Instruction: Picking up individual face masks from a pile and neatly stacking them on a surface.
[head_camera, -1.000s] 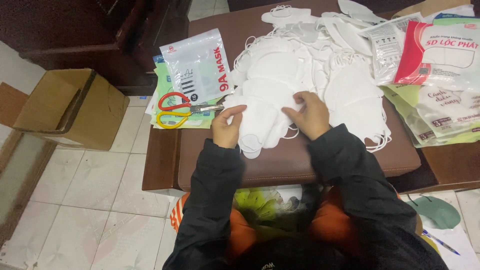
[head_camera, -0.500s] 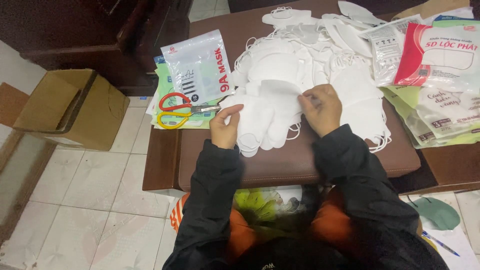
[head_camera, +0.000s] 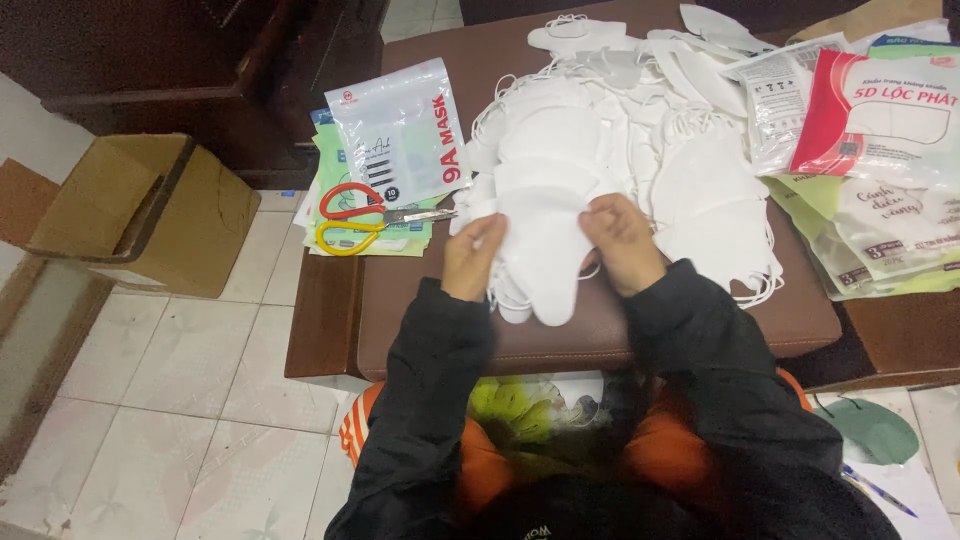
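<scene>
A stack of white face masks (head_camera: 540, 240) lies near the front edge of a brown padded table (head_camera: 700, 330). My left hand (head_camera: 472, 258) grips the stack's left side. My right hand (head_camera: 622, 243) holds its right side, fingers curled over the top mask. More loose white masks (head_camera: 700, 180) are heaped behind and to the right of the stack, with ear loops trailing. Both my arms are in dark sleeves.
Red and yellow scissors (head_camera: 360, 217) lie on flat mask packets (head_camera: 400, 130) at the table's left end. More printed packets (head_camera: 870, 150) are piled at the right. An open cardboard box (head_camera: 140, 215) stands on the tiled floor at left.
My hands have drawn the mask stack closer to the table's front edge. My right hand has come down from the pile onto the stack's right side.
</scene>
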